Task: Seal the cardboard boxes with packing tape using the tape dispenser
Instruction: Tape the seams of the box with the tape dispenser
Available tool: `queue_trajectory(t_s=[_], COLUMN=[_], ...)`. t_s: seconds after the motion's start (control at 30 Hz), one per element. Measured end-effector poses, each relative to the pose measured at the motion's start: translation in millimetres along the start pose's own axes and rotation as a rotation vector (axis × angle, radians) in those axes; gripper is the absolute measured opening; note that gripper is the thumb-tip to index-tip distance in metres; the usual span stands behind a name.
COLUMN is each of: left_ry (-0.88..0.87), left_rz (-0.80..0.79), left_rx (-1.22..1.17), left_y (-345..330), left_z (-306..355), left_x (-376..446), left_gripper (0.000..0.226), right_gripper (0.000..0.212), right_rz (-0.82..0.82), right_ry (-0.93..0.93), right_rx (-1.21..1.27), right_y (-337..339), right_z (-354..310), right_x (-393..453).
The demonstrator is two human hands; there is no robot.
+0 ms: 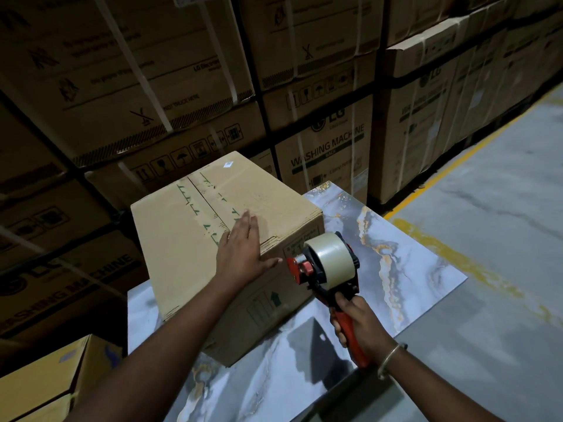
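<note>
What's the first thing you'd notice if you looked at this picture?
Probably the tape dispenser with its red handle and big roll, held by the right hand beside the cardboard box. The left hand lies flat on the box's top, on a marble-patterned table. Behind stand stacked washing-machine cartons.

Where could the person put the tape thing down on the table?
The marbled grey tabletop is bare right of the closed brown cardboard box, out to its edge by the floor. Another bare patch lies nearer, between box and right hand gripping the red-and-black tape dispenser. Left of the box is crowded: stacked cartons.
</note>
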State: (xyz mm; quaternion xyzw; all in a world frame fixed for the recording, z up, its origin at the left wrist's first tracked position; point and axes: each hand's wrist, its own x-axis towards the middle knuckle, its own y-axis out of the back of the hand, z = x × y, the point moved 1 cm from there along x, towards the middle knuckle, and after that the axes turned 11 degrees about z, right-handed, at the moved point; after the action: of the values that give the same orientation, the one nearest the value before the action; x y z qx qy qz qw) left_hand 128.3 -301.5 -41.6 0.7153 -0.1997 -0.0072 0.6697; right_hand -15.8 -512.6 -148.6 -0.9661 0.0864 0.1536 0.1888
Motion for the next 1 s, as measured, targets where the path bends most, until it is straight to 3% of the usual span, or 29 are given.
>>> queue_trajectory(t_s=[0.17, 0.3, 0.4, 0.5, 0.67, 0.8, 1.0], left_ry=[0.221, 0.188, 0.113, 0.066, -0.032, -0.165, -0.334], left_rz=[-0.005, -0.026, -0.044, -0.054, -0.09, -0.126, -0.196], left_rx=[0.034, -0.003, -0.02, -0.024, -0.007, 0.004, 0.052], left_y=[-7, -6, -5, -3, -1, 3, 11], left_z=[14, 11, 6, 4, -1, -11, -41], left_x=[-23, -22, -26, -28, -32, -42, -62], left_gripper=[0.112, 0.104, 0.09, 0.085, 0.077, 0.076, 0.101], right_gripper=[0.059, 0.084, 0.089, 0.08, 0.047, 0.047, 0.045], right_rz=[-0.01, -0.042, -0.074, -0.1, -0.146, -0.164, -0.247], right_ry=[0.051, 0.081, 0.097, 0.134, 0.158, 0.165, 0.146], right_rx=[0.008, -0.011, 0.009, 0.031, 0.026, -0.014, -0.056], right_y=[-4, -6, -12, -23, -44, -62, -96], right_z=[-15, -28, -38, -53, -81, -101, -121], right_x=[3, 3, 2, 1, 2, 5, 9])
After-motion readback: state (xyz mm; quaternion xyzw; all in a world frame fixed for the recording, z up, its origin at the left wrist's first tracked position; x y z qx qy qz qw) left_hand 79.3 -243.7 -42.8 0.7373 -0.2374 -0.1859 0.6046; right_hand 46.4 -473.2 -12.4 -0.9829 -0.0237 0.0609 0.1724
